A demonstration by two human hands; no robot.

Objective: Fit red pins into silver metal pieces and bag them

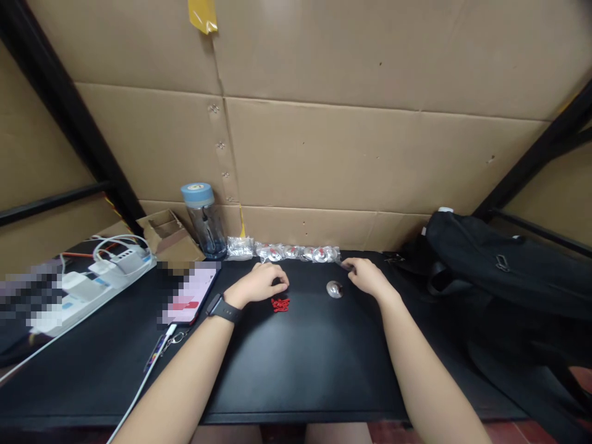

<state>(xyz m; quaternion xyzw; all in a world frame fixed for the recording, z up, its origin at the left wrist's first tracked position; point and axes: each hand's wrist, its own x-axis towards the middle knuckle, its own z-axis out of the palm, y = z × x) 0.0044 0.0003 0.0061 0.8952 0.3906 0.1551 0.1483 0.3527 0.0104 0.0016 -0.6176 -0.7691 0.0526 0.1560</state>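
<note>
My left hand [263, 283] rests palm down on the black tabletop, fingers loosely bent and the thumb a little apart from them, with nothing visible in it. Just in front of it on my side lies a small pile of red pieces [280, 305], too small to name. A shiny round metal disc [334, 289], domed like a small lid, lies between my hands, nearer the right. Fingers closed, my right hand [366, 277] has its tips at a thin, partly clear item [346, 266] that I cannot make out. Clear plastic packets [296, 252] holding shiny discs and red bits line the back.
A blue-capped bottle [203, 222] and an opened cardboard box [170, 237] stand back left. Nearer are a phone [192, 293] on a white cable and a power strip [97, 290]. A black backpack [504, 277] fills the right side. Cardboard walls [333, 154] enclose the table.
</note>
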